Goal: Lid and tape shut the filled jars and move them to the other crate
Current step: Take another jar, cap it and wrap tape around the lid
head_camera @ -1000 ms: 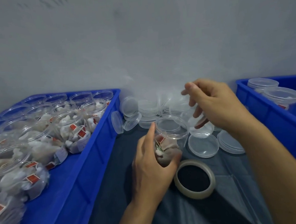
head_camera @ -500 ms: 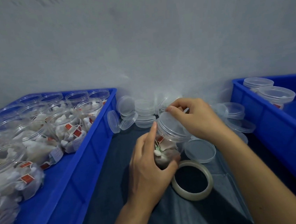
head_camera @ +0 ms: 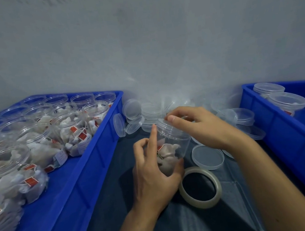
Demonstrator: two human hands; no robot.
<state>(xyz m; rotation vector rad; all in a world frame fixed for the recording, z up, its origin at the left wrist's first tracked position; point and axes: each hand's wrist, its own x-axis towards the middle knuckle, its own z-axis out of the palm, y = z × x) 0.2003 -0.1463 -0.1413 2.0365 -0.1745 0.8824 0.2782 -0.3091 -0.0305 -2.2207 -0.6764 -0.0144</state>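
A clear filled jar (head_camera: 172,147) stands tilted on the dark cloth between two blue crates. My left hand (head_camera: 154,173) grips its body from the near side, index finger raised along the wall. My right hand (head_camera: 199,125) covers the jar's top and holds a clear lid (head_camera: 163,123) on its mouth with thumb and fingertips. A roll of clear tape (head_camera: 200,187) lies flat just right of my left hand. The left crate (head_camera: 89,170) holds several open filled jars (head_camera: 74,131). Two lidded jars (head_camera: 285,101) stand in the right crate (head_camera: 273,125).
Several loose clear lids (head_camera: 134,115) are heaped against the grey wall behind the jar. One lid (head_camera: 207,156) lies upturned beside the tape roll, and more (head_camera: 244,115) are stacked by the right crate's wall.
My right hand came from the lid pile with a lid and set it on the jar's mouth. My left hand kept its grip on the jar, which is now tilted.
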